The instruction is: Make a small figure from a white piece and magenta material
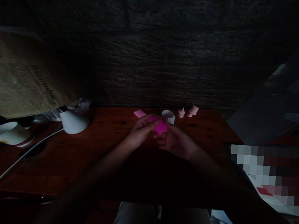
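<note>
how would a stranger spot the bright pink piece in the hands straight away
Find the wooden table before the dark wall. Over it, the left hand and right hand hold the bright pink piece between them. Its vivid colour stands out from the paler pink pieces on the table.

Passage on both sides, a crowded back edge
Open wood on the table [103, 131] lies between the left hand [141, 129] and the white cone [75, 123], and right of the right hand [175, 141]; behind them a flat pink piece [139, 113], white cup [172, 119] and pale pink figures [194, 110] obstruct the way to the wall [153, 61].
</note>
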Tool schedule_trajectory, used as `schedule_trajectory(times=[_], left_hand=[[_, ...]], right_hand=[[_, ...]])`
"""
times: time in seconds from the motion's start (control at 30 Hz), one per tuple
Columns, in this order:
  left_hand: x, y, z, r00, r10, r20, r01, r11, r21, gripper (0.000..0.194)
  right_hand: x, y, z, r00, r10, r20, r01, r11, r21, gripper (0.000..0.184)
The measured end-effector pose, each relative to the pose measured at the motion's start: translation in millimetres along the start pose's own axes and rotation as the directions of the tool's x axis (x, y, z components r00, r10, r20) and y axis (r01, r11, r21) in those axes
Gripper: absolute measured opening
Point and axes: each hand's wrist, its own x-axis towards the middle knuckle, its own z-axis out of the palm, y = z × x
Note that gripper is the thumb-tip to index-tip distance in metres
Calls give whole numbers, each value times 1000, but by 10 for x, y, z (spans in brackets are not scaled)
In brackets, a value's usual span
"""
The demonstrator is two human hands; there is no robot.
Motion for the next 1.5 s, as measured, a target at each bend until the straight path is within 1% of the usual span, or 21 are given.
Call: schedule_trajectory(times=[0.07, 0.23, 0.3, 0.4, 0.47, 0.53, 0.6, 0.63, 0.67, 0.7, 0.77, 0.8, 0.83, 0.87, 0.9, 1.0, 1.03, 1.1, 1.2, 1.33, 1.5], left_hand=[[-2, -1, -7, 1000, 0, -2, 0, 1000, 1, 32], [-9, 11, 13, 997, -14, 71, 15, 1000, -17, 34], [-3, 6, 14, 998, -18, 59, 20, 999, -33, 33], [13, -14, -2, 1000, -27, 9, 27, 999, -35, 32], [23, -32, -17, 999, -33, -33, 31, 999, -41, 30], [33, -48, -33, 997, -48, -68, 43, 996, -72, 28], [41, -59, -50, 994, -66, -88, 56, 992, -117, 30], [45, -61, -58, 993, -73, -96, 59, 988, -139, 31], [49, -62, -67, 992, -79, -103, 62, 985, -159, 31], [51, -62, -75, 990, -86, -109, 66, 982, -178, 31], [54, -63, -87, 988, -106, -113, 81, 975, -208, 28], [54, -64, -91, 987, -121, -108, 95, 972, -216, 27], [52, -66, -92, 986, -137, -98, 113, 969, -218, 26], [50, -69, -92, 985, -153, -82, 132, 968, -215, 26], [47, -73, -92, 984, -169, -61, 152, 966, -209, 26], [37, -87, -95, 981, -194, -6, 190, 964, -188, 25], [34, -93, -98, 981, -195, 7, 193, 964, -185, 25], [29, -106, -104, 981, -194, 24, 196, 964, -182, 26], [25, -130, -100, 977, -210, 28, 212, 958, -194, 29], [30, -144, -67, 973, -233, -1, 228, 955, -187, 32], [30, -109, -44, 980, -196, -13, 195, 978, -69, 37]], right_hand=[[-1, 4, 5, 1000, 4, 3, -4, 1000, 5, 36], [-2, -16, 6, 1000, 6, 20, -7, 998, 59, 35], [0, -34, 3, 1000, 4, 3, -5, 997, 72, 34], [5, -61, 5, 1000, -7, -23, 9, 998, 61, 35], [12, -71, 8, 999, -23, -28, 23, 1000, 6, 40], [20, -70, 8, 999, -36, -39, 32, 995, -97, 49], [25, -57, 7, 988, -120, -94, 94, 965, -246, 56], [25, -46, 6, 972, -199, -128, 146, 930, -337, 57], [23, -34, 8, 943, -296, -152, 206, 879, -431, 54], [18, -22, 11, 904, -397, -161, 266, 814, -516, 50], [2, -5, 24, 816, -563, -129, 370, 680, -633, 39], [-8, -2, 33, 782, -615, -101, 410, 630, -659, 37], [-18, -3, 42, 758, -648, -74, 443, 596, -670, 40], [-29, -8, 50, 751, -659, -47, 465, 578, -671, 44], [-40, -14, 56, 762, -648, -25, 470, 578, -667, 48], [-61, -29, 56, 836, -549, 7, 422, 633, -649, 52], [-64, -28, 49, 853, -522, 6, 402, 650, -645, 53], [-61, -14, 27, 871, -492, -5, 374, 669, -642, 55], [-37, 19, -21, 878, -479, -8, 361, 671, -647, 59], [13, 36, -83, 871, -491, -16, 351, 646, -677, 61], [33, 16, -111, 877, -479, 33, 360, 610, -706, 62]])
